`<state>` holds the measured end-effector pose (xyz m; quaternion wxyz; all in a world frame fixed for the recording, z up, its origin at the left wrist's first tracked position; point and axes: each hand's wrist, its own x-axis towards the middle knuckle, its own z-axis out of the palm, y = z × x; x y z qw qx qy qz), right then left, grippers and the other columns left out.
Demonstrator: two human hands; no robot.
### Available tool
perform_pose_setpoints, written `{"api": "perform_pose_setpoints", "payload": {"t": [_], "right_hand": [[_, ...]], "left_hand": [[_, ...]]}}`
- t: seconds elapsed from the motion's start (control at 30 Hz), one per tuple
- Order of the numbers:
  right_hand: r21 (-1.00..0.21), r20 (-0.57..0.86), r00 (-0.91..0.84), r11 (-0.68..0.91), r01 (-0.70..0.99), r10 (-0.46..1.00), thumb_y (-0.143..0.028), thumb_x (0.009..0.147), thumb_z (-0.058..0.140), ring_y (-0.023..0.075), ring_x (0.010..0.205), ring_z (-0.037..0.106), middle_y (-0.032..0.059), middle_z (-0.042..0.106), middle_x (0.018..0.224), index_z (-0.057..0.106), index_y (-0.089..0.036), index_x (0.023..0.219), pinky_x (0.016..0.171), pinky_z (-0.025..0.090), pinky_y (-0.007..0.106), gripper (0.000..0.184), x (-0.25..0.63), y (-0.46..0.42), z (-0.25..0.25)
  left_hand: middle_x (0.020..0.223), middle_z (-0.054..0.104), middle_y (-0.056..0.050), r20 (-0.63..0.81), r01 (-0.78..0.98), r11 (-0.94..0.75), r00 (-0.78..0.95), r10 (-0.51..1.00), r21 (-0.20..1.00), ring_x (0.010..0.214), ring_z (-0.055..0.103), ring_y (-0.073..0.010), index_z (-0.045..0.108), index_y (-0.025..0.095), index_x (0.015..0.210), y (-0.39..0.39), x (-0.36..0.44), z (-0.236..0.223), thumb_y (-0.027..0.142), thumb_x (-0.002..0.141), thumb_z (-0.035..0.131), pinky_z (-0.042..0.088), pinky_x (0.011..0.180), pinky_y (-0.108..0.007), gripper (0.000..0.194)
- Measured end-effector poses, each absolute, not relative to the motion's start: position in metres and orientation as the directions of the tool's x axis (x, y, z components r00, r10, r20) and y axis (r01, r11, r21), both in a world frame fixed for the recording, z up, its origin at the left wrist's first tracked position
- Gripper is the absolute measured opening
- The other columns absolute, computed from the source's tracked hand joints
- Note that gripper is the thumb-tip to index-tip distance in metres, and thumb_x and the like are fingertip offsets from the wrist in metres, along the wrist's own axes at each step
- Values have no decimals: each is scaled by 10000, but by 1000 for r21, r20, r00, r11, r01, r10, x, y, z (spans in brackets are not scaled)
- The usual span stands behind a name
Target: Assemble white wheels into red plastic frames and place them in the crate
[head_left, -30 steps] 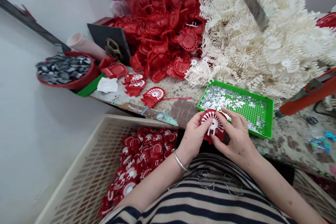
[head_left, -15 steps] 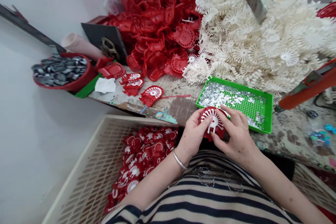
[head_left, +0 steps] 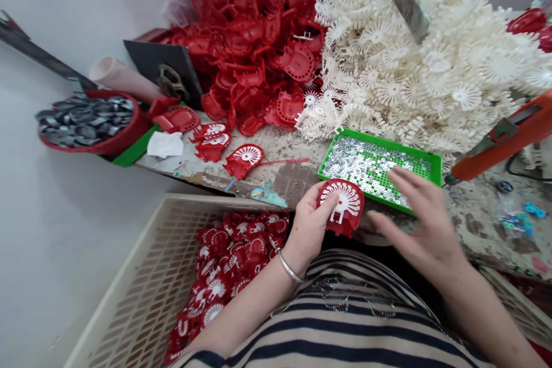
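My left hand (head_left: pixel 309 223) grips a red plastic housing (head_left: pixel 351 219) by its left side, the thumb lying on a white fan-shaped plastic piece (head_left: pixel 346 198) seated in it. To the right, my right hand (head_left: pixel 425 227) is apart from the housing, fingers spread and slightly blurred, with nothing visible in it. Its fingertips hover over the near right part of a green tray (head_left: pixel 436 169), which carries many small shiny metal washers (head_left: pixel 357 164).
Behind are heaps of red housings (head_left: pixel 254 40) and white fan pieces (head_left: pixel 397 69). An orange-handled tool (head_left: pixel 495 146) lies at right. Assembled pieces (head_left: pixel 245 160) sit on the bench, more in a cream crate (head_left: pixel 129 276) below. A red bowl (head_left: pixel 92 141) holds dark metallic parts.
My right hand has let go of the housing and moved right, opening beside the tray. The left hand still holds the housing, now slightly lower. The view has shifted a little.
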<state>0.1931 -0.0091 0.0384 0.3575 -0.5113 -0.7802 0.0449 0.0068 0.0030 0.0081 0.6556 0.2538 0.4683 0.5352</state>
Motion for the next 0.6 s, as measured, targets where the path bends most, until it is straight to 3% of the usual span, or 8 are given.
{"api": "perform_pose_setpoints", "payload": {"t": [0.1,0.17,0.27,0.4,0.6], "right_hand": [[-572,574,36,369,732,818,-374,851,679,321,1201,530,96,558,1310,548,-332,1355,966,456,577,523,224,-12,59],[-609,576,86,356,709,813,-376,841,685,309,1145,559,87,579,1251,585,-337,1308,922,485,561,480,229,-14,63],[-503,535,-99,411,760,839,-414,857,666,309,1147,549,112,586,1209,582,-274,1282,963,462,561,456,210,-17,51],[-388,500,-285,506,771,818,-475,850,656,350,1200,489,198,510,1312,531,-168,1308,985,425,570,566,172,-16,26],[-327,506,-329,531,782,797,-392,867,646,352,1212,483,205,506,1344,506,-150,1323,1000,397,563,535,160,-9,3]], "left_hand": [[904,724,-39,-351,-500,298,-12,936,813,707,633,-133,659,147,1043,5,8,7,307,696,796,523,706,-267,406],[907,727,-39,-345,-517,294,-3,939,804,698,631,-130,670,147,1036,6,10,7,308,688,802,522,708,-268,405],[914,730,-41,-342,-518,300,14,939,801,709,634,-135,677,151,1043,5,13,9,305,697,795,524,714,-272,396],[934,726,-40,-308,-487,278,19,951,828,766,642,-146,685,158,1043,2,13,12,305,736,766,522,730,-264,350],[969,729,-45,-287,-477,267,32,957,837,779,641,-142,687,160,1047,0,13,11,297,756,751,522,735,-256,328]]}}
